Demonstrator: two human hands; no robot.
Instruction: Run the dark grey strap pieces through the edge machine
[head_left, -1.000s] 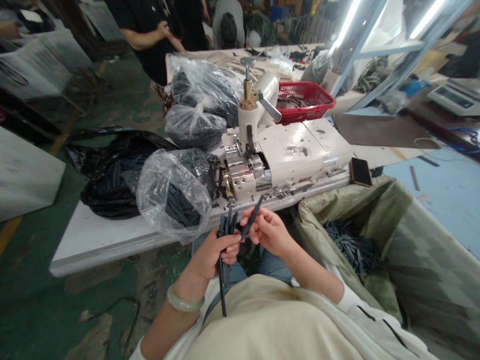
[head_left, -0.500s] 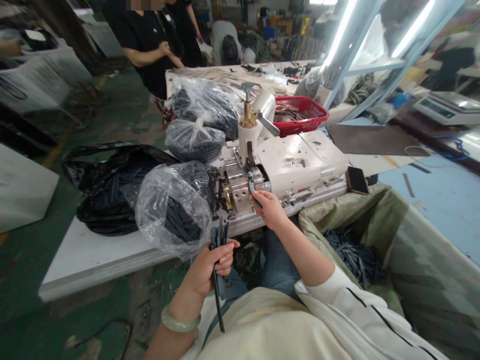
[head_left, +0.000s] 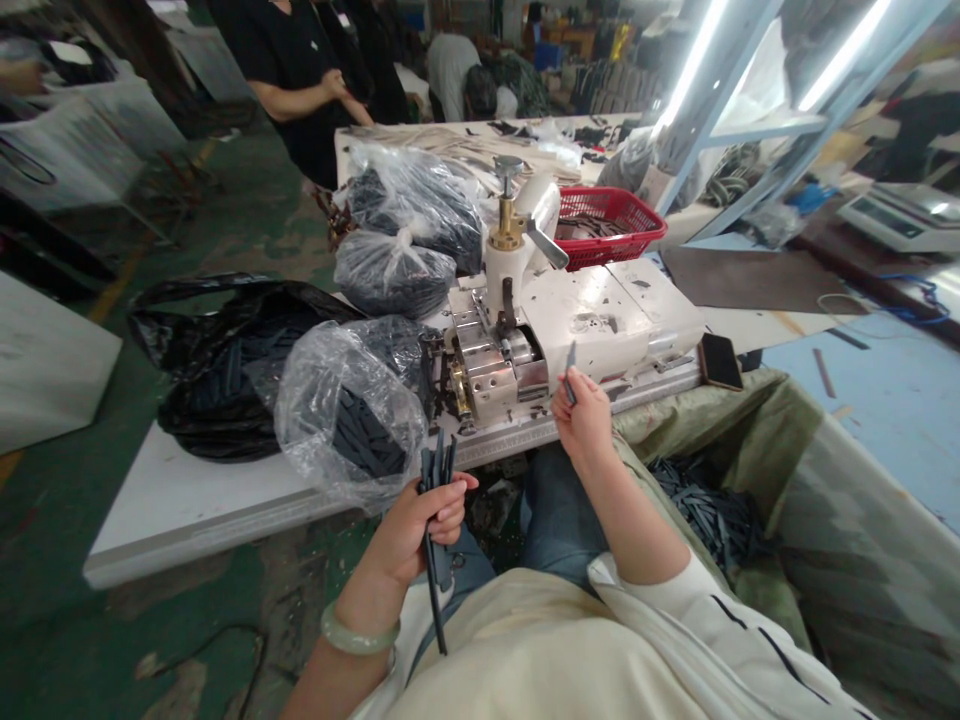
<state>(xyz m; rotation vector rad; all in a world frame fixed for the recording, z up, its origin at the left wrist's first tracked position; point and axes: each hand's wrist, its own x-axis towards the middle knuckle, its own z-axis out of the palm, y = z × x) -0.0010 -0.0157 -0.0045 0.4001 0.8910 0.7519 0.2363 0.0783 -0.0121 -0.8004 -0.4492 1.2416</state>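
Dark slate-coloured strips (head_left: 436,468) stand bunched in the left hand (head_left: 420,525) as I watch through the head view, the only one I have. Its fingers are closed around the bundle, probably to keep the pieces together with their upper ends free. I see the right hand (head_left: 589,420) pinching a single strip (head_left: 571,360) near its lower end, so most of it sticks out; it is in front of the white skiving machine (head_left: 577,310), though I cannot tell whether they touch. More pieces lie in the clear plastic bag (head_left: 311,405) on the table (head_left: 202,515), its mouth facing the near side, likely for easy reach. On the right, I find the green sack (head_left: 791,425) spread wide, I judge, for access to the heap of strips (head_left: 705,510) inside.
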